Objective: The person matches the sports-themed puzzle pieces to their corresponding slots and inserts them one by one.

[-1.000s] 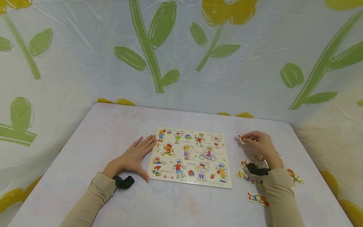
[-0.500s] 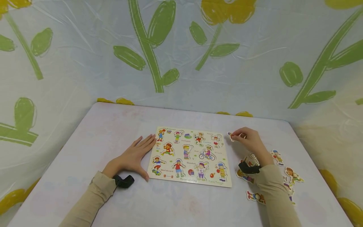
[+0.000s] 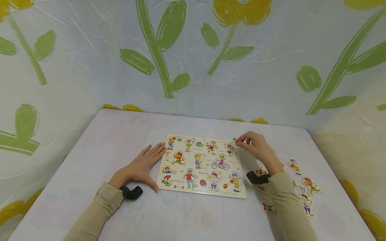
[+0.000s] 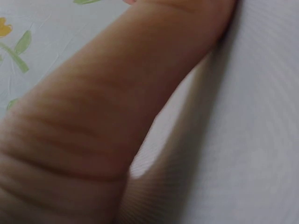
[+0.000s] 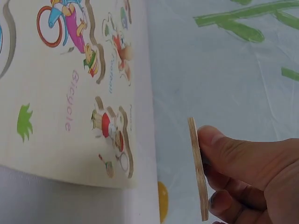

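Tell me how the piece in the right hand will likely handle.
The piece is probably stiff: its pinched edge looks straight and wood-grained. It is likely light, being thin and small beside the board. Flat in shape, it should slide rather than roll if laid down and pushed.

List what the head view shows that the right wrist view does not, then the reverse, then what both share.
Only the head view: the left hand with fingertips at the left edge of the puzzle board, the loose puzzle pieces on the table, the beige sleeves, and a little of the printed face of the held puzzle piece.

Only the right wrist view: that piece's bare wooden edge, side-on.

Both: the right hand pinching that piece, the board's bicycle rider, and the flower-patterned backdrop.
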`<state>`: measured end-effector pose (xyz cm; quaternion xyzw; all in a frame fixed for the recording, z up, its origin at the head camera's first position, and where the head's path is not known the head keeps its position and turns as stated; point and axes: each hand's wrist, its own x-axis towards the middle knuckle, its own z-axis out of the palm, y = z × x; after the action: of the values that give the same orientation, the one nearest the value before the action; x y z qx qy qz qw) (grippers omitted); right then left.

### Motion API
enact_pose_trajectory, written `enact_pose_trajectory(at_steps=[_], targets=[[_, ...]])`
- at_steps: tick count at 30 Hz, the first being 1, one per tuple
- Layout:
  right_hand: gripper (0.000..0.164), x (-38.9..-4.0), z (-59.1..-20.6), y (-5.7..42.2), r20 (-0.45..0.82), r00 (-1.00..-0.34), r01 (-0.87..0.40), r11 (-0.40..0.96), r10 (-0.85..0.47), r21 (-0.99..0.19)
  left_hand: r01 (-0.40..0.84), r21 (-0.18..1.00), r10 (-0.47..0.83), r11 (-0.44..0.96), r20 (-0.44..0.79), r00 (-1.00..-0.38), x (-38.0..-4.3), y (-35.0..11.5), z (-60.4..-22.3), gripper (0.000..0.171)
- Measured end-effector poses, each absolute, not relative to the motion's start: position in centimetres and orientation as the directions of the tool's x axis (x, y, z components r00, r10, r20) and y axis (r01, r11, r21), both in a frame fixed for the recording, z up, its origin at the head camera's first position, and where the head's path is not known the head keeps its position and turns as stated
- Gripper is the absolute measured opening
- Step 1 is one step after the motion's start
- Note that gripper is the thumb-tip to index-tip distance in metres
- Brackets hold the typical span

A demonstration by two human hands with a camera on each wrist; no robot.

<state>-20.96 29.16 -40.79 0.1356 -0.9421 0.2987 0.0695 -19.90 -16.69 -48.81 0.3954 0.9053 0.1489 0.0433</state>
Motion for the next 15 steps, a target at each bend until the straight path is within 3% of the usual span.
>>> enact_pose_trajectory(at_steps=[15], targets=[[0.004,-20.3,-39.7,25.8,0.244,-0.909,-0.417,0.738,-0.339,-0.53,0.711,0.297,0.734,0.637,0.05,-0.678,-19.8,-16.7,-48.8,0.152]])
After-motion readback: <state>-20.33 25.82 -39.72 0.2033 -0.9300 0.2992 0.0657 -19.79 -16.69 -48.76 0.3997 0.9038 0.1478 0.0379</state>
